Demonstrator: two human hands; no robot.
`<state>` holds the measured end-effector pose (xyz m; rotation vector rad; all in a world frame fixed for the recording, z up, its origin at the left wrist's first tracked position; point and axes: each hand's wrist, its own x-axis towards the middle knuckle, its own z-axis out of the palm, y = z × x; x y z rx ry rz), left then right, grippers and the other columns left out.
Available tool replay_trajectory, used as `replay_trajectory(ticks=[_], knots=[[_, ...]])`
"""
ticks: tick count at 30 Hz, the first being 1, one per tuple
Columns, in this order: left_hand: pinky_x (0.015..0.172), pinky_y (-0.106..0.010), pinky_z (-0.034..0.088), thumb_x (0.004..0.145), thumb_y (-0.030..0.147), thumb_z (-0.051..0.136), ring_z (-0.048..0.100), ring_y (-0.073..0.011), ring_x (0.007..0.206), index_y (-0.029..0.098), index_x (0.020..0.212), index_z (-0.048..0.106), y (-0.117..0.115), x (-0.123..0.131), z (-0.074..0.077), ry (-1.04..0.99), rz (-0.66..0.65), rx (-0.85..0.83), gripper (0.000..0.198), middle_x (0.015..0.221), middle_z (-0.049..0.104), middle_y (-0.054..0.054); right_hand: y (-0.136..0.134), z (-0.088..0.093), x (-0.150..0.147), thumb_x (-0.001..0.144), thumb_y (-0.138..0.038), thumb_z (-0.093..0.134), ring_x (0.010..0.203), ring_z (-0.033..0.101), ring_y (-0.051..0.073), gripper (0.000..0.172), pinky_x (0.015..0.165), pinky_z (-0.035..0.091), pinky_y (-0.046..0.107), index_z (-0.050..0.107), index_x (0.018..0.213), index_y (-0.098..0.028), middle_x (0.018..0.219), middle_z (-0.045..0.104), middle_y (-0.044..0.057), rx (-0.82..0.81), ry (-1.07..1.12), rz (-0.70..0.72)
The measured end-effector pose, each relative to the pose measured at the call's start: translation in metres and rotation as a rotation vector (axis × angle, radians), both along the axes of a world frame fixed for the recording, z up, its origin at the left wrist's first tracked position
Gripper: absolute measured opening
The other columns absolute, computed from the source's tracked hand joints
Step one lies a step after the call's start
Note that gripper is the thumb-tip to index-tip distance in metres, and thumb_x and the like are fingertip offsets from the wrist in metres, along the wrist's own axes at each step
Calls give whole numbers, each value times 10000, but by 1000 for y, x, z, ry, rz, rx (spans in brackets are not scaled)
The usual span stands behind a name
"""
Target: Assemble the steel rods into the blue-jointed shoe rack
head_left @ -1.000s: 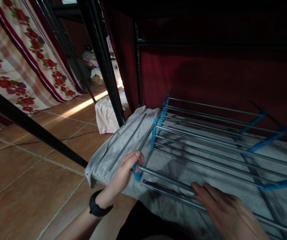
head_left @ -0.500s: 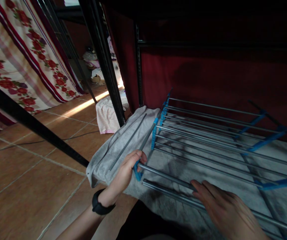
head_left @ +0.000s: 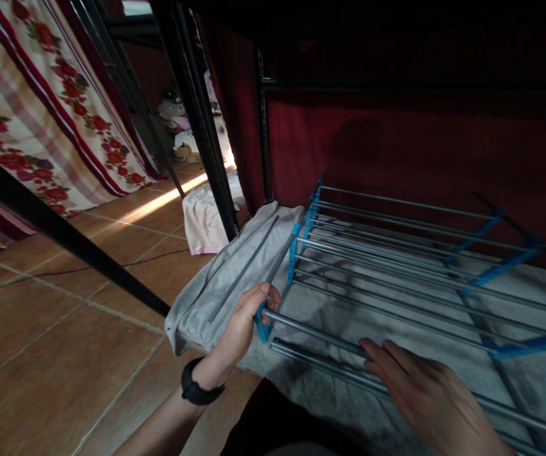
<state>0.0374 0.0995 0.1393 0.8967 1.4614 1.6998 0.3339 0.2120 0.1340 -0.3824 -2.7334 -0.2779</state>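
A rack of grey metal rods with blue plastic connectors lies on a grey blanket. My left hand is closed around the rack's near left corner, at a blue connector where a rod meets the side tube. My right hand wraps over a metal rod whose left end sits at that connector. Just below it, thicker metal tubes rest on the blanket and pass beneath my right hand. A single loose grey rod lies left of the rack.
Black metal frame posts stand left of the blanket, with a slanted black bar in front. A dark red cloth hangs behind the rack. Floral curtains, a striped cloth and a thin cable are over the tiled floor.
Both hands stay at the same places on the rack. My left wrist has shifted slightly right, and my right hand slightly left and up along the rod.
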Motion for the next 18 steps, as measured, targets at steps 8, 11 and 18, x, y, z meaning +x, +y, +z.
replay_trajectory(ticks=[8,11,18], knots=[[519,-238,364,940,537,475,456,-120,608,152,796,670,-1,-1,-1,30,-7,-28,454,687,506,-7,-2,4,-2,1071,-275,263,726,664,94,391,600,445,271,580,1285,-196,974,703,29,1,16,9],[521,-236,375,944,545,470,461,-121,616,157,804,670,-2,-1,-1,31,-6,-30,458,697,510,-7,-2,3,-3,1066,-265,289,735,665,97,371,598,443,271,578,1289,-200,989,707,31,-7,10,1],[522,-240,376,949,560,450,465,-116,599,154,827,665,-2,-2,-4,65,-14,-30,476,715,541,-15,-3,0,-1,1057,-235,293,785,679,113,372,624,450,283,569,1305,-210,1059,713,42,-6,-14,-12]])
